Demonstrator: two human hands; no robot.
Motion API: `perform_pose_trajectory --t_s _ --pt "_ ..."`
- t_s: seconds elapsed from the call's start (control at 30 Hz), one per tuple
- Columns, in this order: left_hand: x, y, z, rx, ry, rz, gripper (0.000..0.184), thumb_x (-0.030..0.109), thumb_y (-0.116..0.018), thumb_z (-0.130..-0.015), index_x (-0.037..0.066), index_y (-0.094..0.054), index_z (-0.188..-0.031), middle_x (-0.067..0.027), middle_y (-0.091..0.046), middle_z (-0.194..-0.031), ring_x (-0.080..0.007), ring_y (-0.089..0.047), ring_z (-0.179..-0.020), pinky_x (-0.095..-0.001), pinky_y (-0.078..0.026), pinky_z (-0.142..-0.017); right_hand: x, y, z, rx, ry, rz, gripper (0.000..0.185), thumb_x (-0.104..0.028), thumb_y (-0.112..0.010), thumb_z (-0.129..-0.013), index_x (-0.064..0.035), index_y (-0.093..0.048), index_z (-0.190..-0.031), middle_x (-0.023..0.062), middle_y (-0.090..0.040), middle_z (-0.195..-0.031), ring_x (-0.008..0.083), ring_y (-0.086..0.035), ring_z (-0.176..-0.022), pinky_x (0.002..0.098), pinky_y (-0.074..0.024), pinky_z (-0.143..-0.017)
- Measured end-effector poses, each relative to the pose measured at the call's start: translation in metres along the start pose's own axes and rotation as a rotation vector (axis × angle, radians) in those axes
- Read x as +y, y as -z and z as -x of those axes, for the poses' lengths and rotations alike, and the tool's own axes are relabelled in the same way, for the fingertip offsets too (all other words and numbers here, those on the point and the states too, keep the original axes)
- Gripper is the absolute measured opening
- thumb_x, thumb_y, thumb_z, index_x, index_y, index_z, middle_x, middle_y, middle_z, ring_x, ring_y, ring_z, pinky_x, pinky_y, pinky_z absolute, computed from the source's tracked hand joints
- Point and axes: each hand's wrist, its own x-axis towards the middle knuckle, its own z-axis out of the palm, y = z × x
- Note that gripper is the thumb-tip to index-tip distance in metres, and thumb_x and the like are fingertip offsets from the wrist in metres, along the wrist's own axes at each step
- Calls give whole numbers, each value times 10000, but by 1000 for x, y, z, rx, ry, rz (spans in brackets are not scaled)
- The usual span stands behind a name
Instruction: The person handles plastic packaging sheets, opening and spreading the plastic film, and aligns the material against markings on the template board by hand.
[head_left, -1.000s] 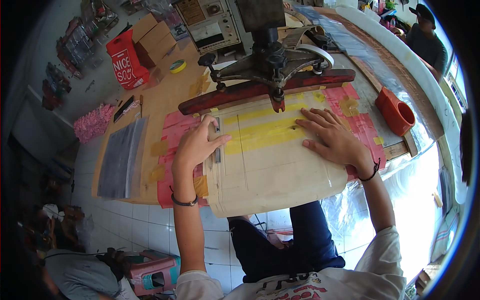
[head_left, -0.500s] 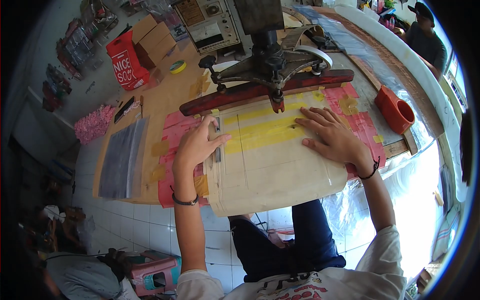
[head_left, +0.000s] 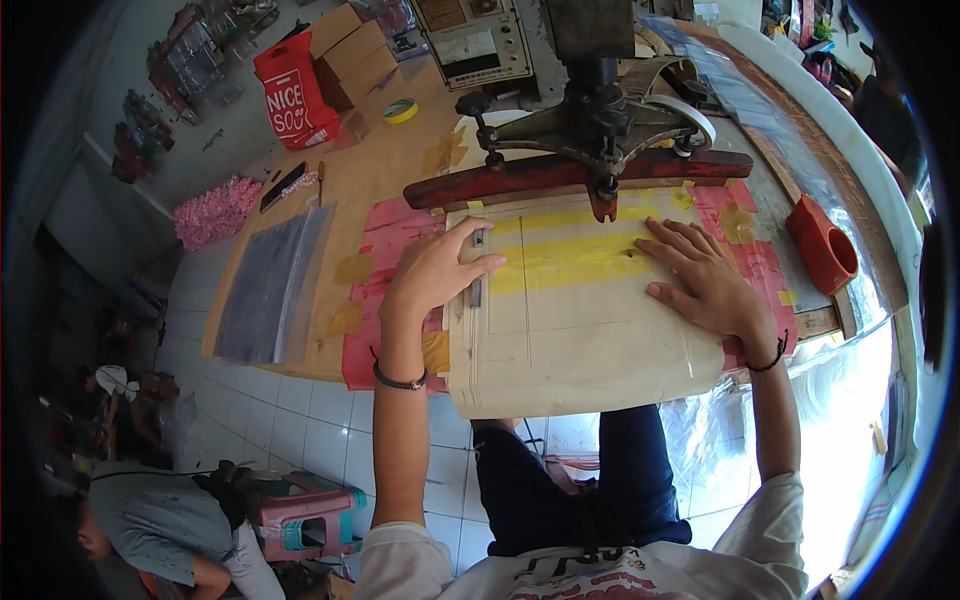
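Note:
A cream sheet (head_left: pixel 600 350) with yellow tape strips (head_left: pixel 570 262) lies on the table, over red taped patches (head_left: pixel 375 270). My left hand (head_left: pixel 435 270) rests on its left edge, thumb and fingers apart, beside a small metal strip (head_left: pixel 476 290). My right hand (head_left: pixel 705 280) lies spread flat on the sheet's right part, holding nothing. Just beyond the hands, the press's long red bar (head_left: pixel 690 165) stands over the sheet's far edge, hung from a dark metal bracket (head_left: pixel 600 130).
Clear plastic sheets (head_left: pixel 268 290), a phone (head_left: pixel 283 187), a yellow tape roll (head_left: pixel 400 111) and a red bag (head_left: pixel 297 95) are at left. An orange-red holder (head_left: pixel 822 245) stands right. People are at lower left (head_left: pixel 150 515) and upper right (head_left: pixel 885 120).
The whole view has shifted, so the table and press appear farther right. Both hands keep their places on the sheet. More of the person at lower left shows.

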Motion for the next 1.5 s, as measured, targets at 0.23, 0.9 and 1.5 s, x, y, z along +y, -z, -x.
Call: perform_pose_trajectory --t_s 0.23,0.9,1.5 --pt "-1 -2 0 9 -9 1 579 520 -692 -857 158 -628 -1304 -200 -721 -1015 -377 -681 -976 -453 -516 -877 0 0 0 -12 -4 5 545 -414 -589 -948 -145 -524 -1418 137 -402 -1549 361 -320 -1445 497 -221 -1205" --pt "1 -4 2 57 -46 63 484 481 -674 -893 139 -677 -1235 -149 -704 -820 -295 -682 -799 -389 -498 -750 1 0 -1 -19 -12 11 548 -438 -575 -955 -151 -525 -1418 129 -393 -1556 348 -322 -1446 494 -225 -1201" --pt "-7 -9 -2 60 -67 37 483 477 -661 -909 166 -656 -1279 -116 -699 -753 -256 -676 -716 -380 -479 -677 1 -1 0 -15 -5 16 550 -434 -568 -957 -145 -522 -1422 139 -391 -1554 348 -321 -1446 489 -228 -1199"
